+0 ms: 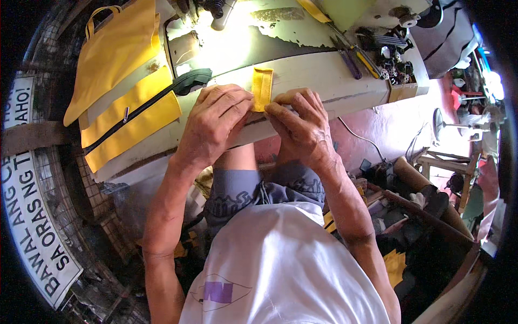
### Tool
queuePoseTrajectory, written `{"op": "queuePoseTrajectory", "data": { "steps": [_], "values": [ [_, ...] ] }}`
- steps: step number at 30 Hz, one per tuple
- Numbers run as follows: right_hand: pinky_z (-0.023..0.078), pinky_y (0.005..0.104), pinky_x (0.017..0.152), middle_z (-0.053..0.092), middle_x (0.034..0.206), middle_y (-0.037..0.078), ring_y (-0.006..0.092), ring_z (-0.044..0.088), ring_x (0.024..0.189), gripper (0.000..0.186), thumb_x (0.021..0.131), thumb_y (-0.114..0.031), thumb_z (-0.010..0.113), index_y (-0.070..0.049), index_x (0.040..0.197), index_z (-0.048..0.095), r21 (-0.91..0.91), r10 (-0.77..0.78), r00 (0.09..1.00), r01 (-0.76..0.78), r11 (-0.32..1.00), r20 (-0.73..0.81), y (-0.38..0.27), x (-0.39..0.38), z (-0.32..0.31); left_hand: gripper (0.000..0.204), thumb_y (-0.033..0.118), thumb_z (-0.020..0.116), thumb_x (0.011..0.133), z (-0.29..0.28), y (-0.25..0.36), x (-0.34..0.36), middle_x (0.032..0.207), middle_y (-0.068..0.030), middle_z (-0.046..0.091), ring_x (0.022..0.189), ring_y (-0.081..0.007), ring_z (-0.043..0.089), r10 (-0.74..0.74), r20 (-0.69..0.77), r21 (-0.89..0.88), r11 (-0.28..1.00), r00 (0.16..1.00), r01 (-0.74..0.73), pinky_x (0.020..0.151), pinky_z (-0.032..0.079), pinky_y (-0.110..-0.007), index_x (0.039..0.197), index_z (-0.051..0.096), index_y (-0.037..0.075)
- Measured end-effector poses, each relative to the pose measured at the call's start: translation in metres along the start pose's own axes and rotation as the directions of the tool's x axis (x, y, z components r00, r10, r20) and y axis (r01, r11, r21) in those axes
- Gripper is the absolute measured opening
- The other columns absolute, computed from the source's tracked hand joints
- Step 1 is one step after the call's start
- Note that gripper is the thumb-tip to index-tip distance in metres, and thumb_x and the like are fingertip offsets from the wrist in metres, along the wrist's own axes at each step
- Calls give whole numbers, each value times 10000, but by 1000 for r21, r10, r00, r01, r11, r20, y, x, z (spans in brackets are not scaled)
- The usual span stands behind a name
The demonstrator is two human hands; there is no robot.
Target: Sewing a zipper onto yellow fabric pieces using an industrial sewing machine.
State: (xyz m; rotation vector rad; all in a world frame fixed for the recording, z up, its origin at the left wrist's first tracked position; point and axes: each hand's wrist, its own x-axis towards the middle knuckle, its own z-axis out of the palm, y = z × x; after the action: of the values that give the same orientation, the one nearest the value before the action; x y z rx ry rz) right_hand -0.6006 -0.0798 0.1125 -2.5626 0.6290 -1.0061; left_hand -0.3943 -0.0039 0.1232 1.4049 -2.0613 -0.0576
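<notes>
From my remote view, I see the yellow strip (262, 89) on the table (318, 67), its lower end by the near edge, between the two hands.

The left hand (216, 120) is curled, fingers bunched, tips against or just beside the strip's left side; its thumb is hidden, so I cannot tell whether it pinches. The right hand (303, 123) is curled too, thumb and forefinger at the strip's lower right corner; I cannot tell whether they close on it.

My tightest side is the left: the yellow bag (116, 62) covers that end, and its black zipper (191, 81) reaches close to the left hand. To the right, bare pale tabletop runs to the cutter (367, 62) and parts box (403, 81) by the far right corner. Beyond the strip, a dark worn patch lies under bright light. The knees sit below the near edge.
</notes>
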Motion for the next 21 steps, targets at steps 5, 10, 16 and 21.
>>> {"op": "queuePoseTrajectory", "data": {
  "steps": [5, 10, 16, 21],
  "values": [
    [462, 420, 842, 613, 969, 88, 309, 574, 935, 348, 649, -109, 698, -82, 995, 675, -3, 45, 997, -44, 999, 66, 0, 1, -3, 270, 29, 725, 751, 1, 7, 4, 1114, -70, 658, 1105, -276, 605, -26, 7, 35, 999, 1000, 25, 934, 465, -420, 1016, 675, 24],
    [456, 421, 819, 610, 930, 91, 309, 571, 907, 197, 731, -117, 711, -78, 924, 707, -37, 265, 964, -265, 964, -9, -15, 6, 2, 178, 103, 737, 771, 6, 14, 10, 981, -66, 638, 1026, -270, 576, -189, -67, 11, 982, 980, 190, 929, 425, -417, 932, 703, 33],
    [451, 435, 825, 618, 869, 118, 323, 581, 890, 136, 804, -186, 726, -59, 852, 710, -44, 500, 865, -498, 866, 42, -22, 19, 1, 74, 103, 762, 729, 4, 21, 25, 968, -63, 643, 974, -284, 563, -488, 3, 9, 873, 873, 488, 874, 419, -407, 780, 741, 54],
    [448, 447, 823, 615, 855, 125, 337, 584, 883, 154, 791, -200, 727, -54, 805, 679, -47, 500, 861, -498, 866, 97, -18, 27, -3, 94, 117, 766, 728, -5, 22, 39, 936, -88, 640, 962, -309, 567, -530, 111, 71, 848, 840, 526, 855, 430, -409, 752, 715, 41]
  ]
}}
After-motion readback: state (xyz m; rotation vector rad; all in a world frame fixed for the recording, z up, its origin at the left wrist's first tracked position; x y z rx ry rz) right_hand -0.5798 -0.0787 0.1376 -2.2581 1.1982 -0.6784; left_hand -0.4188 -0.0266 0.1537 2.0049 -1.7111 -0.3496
